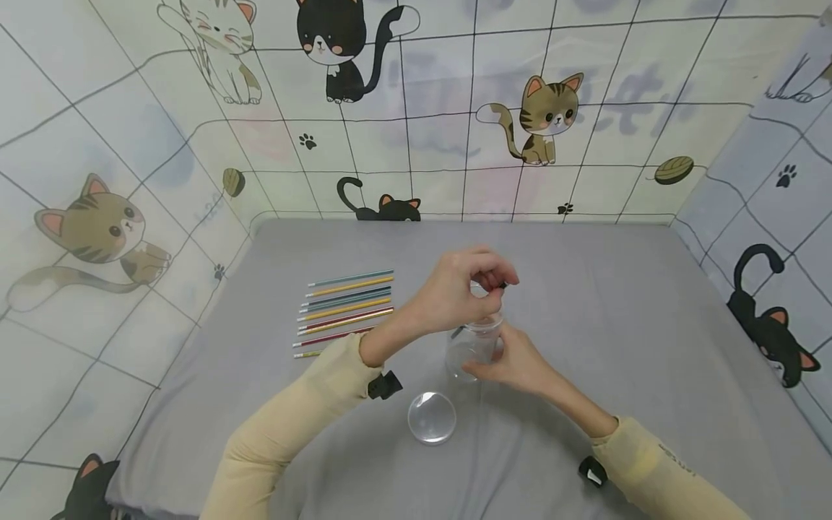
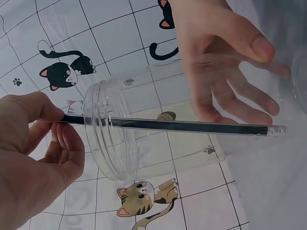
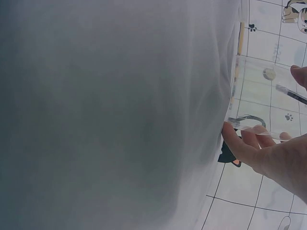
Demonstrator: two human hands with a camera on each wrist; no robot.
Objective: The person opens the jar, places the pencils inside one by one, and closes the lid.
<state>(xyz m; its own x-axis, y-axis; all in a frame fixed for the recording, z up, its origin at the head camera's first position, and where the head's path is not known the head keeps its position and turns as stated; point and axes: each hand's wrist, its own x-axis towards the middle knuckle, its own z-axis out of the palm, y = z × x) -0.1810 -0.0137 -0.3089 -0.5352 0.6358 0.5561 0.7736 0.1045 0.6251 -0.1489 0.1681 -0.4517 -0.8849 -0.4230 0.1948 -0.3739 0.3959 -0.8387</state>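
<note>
My left hand [image 1: 460, 290] pinches one end of a dark pencil [image 2: 192, 126] between thumb and fingers, right above a clear jar [image 1: 465, 355]. The pencil runs through the jar's open threaded mouth [image 2: 108, 132], most of its length inside, with its pale capped end toward the base. My right hand [image 1: 523, 362] holds the jar low on its side, thumb in front and fingers behind. In the right wrist view, the jar stands on the grey cloth with those fingers around it.
Left of the jar, several coloured pencils [image 1: 347, 300] lie in a row on the grey cloth [image 1: 617, 310]. A round clear lid [image 1: 432, 417] lies in front of the jar. Cat-printed sheets [image 1: 442, 144] hang around the back and sides.
</note>
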